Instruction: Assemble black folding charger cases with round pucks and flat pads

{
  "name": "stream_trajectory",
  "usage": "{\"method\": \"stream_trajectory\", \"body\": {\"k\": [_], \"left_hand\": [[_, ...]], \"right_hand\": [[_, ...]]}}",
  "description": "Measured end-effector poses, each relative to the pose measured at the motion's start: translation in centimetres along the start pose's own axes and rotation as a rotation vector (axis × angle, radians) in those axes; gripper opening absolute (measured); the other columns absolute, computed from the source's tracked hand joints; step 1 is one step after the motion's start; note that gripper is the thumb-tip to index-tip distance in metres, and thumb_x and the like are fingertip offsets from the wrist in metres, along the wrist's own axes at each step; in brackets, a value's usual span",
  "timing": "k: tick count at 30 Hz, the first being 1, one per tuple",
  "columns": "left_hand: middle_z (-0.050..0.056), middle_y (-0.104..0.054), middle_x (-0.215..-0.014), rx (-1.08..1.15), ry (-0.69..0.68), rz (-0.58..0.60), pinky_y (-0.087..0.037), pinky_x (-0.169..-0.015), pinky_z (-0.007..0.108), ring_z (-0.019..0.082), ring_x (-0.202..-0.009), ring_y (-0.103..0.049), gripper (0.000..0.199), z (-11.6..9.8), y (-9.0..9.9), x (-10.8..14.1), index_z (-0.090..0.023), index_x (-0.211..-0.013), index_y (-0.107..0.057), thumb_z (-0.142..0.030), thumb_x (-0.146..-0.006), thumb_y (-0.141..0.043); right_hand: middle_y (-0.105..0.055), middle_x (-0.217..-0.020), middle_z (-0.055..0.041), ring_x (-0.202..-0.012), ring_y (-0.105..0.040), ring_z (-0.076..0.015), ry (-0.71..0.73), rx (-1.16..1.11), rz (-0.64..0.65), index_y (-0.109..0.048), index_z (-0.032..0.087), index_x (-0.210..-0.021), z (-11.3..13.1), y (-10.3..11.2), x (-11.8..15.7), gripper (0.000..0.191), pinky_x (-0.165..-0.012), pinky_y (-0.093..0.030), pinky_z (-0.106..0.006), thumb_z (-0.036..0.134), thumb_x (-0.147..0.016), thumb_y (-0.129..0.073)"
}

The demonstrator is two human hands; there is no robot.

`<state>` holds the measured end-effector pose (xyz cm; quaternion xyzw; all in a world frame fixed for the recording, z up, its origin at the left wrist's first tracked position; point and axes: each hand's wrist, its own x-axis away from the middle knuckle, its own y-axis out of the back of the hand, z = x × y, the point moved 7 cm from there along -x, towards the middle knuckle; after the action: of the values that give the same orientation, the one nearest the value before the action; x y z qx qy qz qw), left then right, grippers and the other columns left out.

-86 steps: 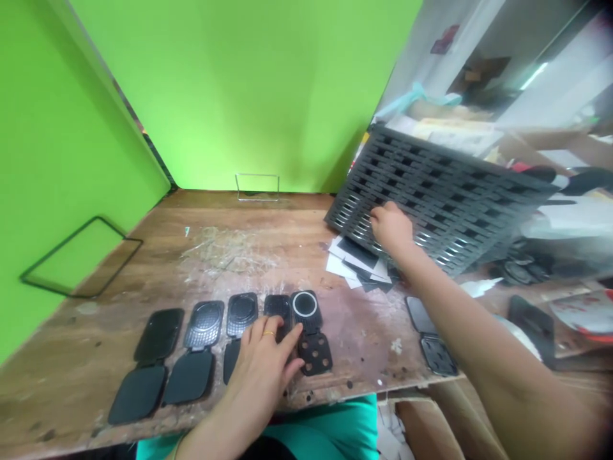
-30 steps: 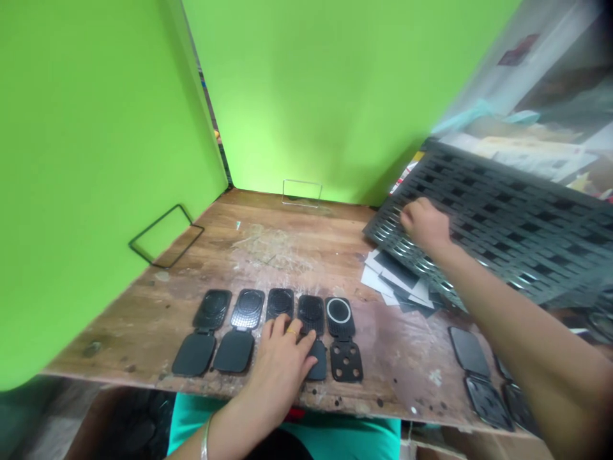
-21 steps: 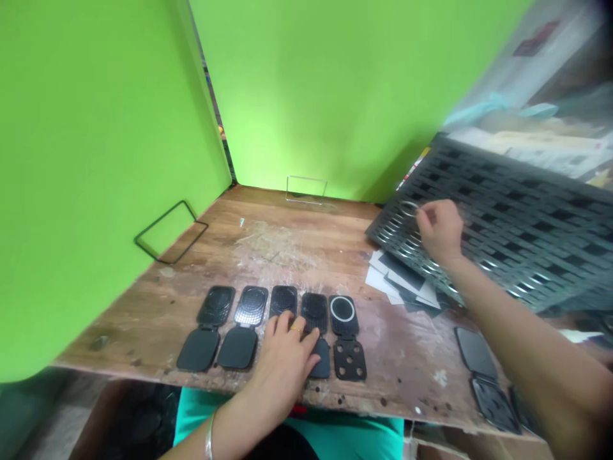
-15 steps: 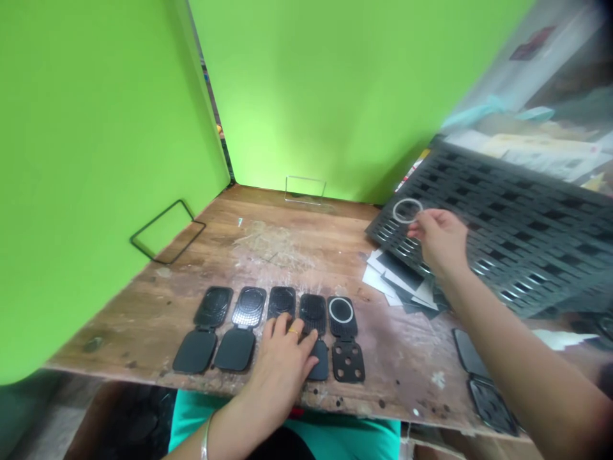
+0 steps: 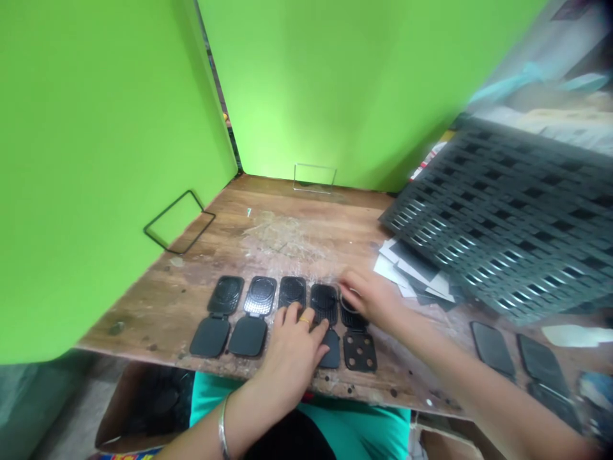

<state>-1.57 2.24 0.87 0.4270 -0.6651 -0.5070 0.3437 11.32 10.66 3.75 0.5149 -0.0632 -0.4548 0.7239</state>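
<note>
My left hand [image 5: 294, 351] lies palm down with fingers spread over the lower halves of the third and fourth hinged black plates, holding nothing. Over the upper half of the rightmost hinged plate [image 5: 360, 350], whose lower half has several round holes, is my right hand [image 5: 371, 297], fingertips pinched together. A pale thin ring [image 5: 349, 306] shows partly beneath those fingertips; they hide the rest, including whether a second ring is there. To the left lie more hinged black plates, unfolded, among them the second one [image 5: 248, 336] and the leftmost one [image 5: 209, 337].
A large black slotted sheet [image 5: 483, 198] leans at right, with white and black cards [image 5: 416, 271] by its lower edge. More black plates [image 5: 493, 348] lie at front right. A black wire frame [image 5: 179, 220] and a clear stand [image 5: 315, 177] are by the green panels.
My right hand has come from the slotted sheet, where it held a pale ring, down and left to the rightmost plate. My left hand stays on the plates. The view has shifted slightly.
</note>
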Motion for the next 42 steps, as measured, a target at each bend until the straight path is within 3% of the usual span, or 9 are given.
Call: {"method": "stream_trajectory", "body": {"k": [3, 6, 12, 20, 24, 29, 32, 36, 42], "left_hand": [[0.009, -0.060, -0.123, -0.005, -0.007, -0.007, -0.037, -0.097, 0.051, 0.036, -0.118, -0.044, 0.037, 0.0, -0.1, 0.0, -0.026, -0.125, -0.065, -0.037, -0.090, -0.065], [0.009, -0.060, -0.122, -0.013, -0.018, -0.015, -0.037, -0.097, 0.051, 0.035, -0.117, -0.044, 0.037, 0.0, -0.1, 0.0, -0.026, -0.125, -0.065, -0.038, -0.090, -0.065], [0.009, -0.060, -0.123, -0.012, -0.016, 0.012, -0.037, -0.097, 0.050, 0.036, -0.118, -0.044, 0.037, 0.0, 0.0, -0.2, -0.026, -0.125, -0.065, -0.035, -0.089, -0.066], [0.007, -0.062, -0.124, -0.031, -0.015, 0.012, -0.038, -0.098, 0.050, 0.035, -0.119, -0.045, 0.037, 0.1, 0.0, -0.4, -0.026, -0.125, -0.066, -0.031, -0.088, -0.068], [0.007, -0.064, -0.123, -0.026, -0.016, -0.014, -0.038, -0.097, 0.051, 0.035, -0.118, -0.047, 0.037, 0.3, -0.2, -0.4, -0.028, -0.123, -0.067, -0.028, -0.087, -0.070], [0.009, -0.066, -0.119, -0.066, -0.032, -0.074, -0.039, -0.093, 0.051, 0.036, -0.115, -0.049, 0.035, 0.5, -0.5, -0.4, -0.028, -0.119, -0.070, -0.024, -0.084, -0.072], [0.009, -0.066, -0.120, -0.080, -0.035, -0.074, -0.039, -0.093, 0.052, 0.036, -0.115, -0.049, 0.034, 0.4, -0.4, -0.4, -0.028, -0.119, -0.070, -0.023, -0.085, -0.070], [0.007, -0.065, -0.123, -0.049, 0.005, -0.025, -0.039, -0.096, 0.049, 0.034, -0.117, -0.049, 0.035, 0.6, -0.4, -0.6, -0.030, -0.121, -0.069, -0.024, -0.087, -0.068], [0.007, -0.064, -0.124, -0.040, 0.021, 0.002, -0.040, -0.097, 0.050, 0.034, -0.119, -0.048, 0.034, 0.6, -0.3, -0.4, -0.031, -0.122, -0.068, -0.027, -0.089, -0.066]], "right_hand": [[-0.062, -0.088, -0.0085, -0.078, -0.056, -0.0207, 0.141, 0.235, 0.159, -0.061, 0.017, -0.087, 2.0, -2.4, 1.0, 0.028, -0.067, -0.046, -0.032, 0.017, -0.100, -0.036], [-0.062, -0.091, -0.0100, -0.080, -0.055, -0.0220, 0.214, 0.344, 0.225, -0.062, 0.016, -0.089, 2.8, -3.3, 1.8, 0.027, -0.068, -0.046, -0.033, 0.015, -0.099, -0.038], [-0.064, -0.095, -0.0137, -0.087, -0.055, -0.0243, 0.266, 0.354, 0.250, -0.064, 0.012, -0.094, 3.6, -3.8, 2.6, 0.019, -0.075, -0.048, -0.036, 0.012, -0.097, -0.045], [-0.067, -0.097, -0.0112, -0.085, -0.057, -0.0222, 0.181, 0.270, 0.207, -0.068, 0.014, -0.094, 3.2, -3.0, 2.4, 0.020, -0.074, -0.048, -0.035, 0.018, -0.097, -0.049], [-0.067, -0.094, -0.0069, -0.085, -0.061, -0.0190, -0.011, 0.159, 0.059, -0.068, 0.019, -0.098, -1.3, 0.2, 2.1, 0.022, -0.076, -0.049, -0.030, 0.020, -0.098, -0.046], [-0.066, -0.092, -0.0121, -0.087, -0.060, -0.0246, -0.371, 0.423, -0.261, -0.067, 0.015, -0.092, -10.8, 9.0, 1.6, 0.019, -0.080, -0.048, -0.035, 0.017, -0.092, -0.048], [-0.062, -0.104, -0.0152, -0.091, -0.059, -0.0263, -0.594, 0.642, -0.289, -0.066, 0.013, -0.098, -14.9, 13.3, 1.4, 0.021, -0.077, -0.046, -0.035, 0.018, -0.092, -0.047], [-0.058, -0.108, -0.0157, -0.091, -0.058, -0.0260, -0.758, 0.860, -0.074, -0.064, 0.012, -0.104, -17.5, 14.4, 0.8, 0.022, -0.069, -0.041, -0.031, 0.022, -0.094, -0.047], [-0.059, -0.104, -0.0185, -0.081, -0.060, -0.0242, -0.762, 0.877, 0.000, -0.063, 0.007, -0.103, -17.9, 13.9, -0.1, 0.024, -0.066, -0.040, -0.031, 0.019, -0.094, -0.045]]}}
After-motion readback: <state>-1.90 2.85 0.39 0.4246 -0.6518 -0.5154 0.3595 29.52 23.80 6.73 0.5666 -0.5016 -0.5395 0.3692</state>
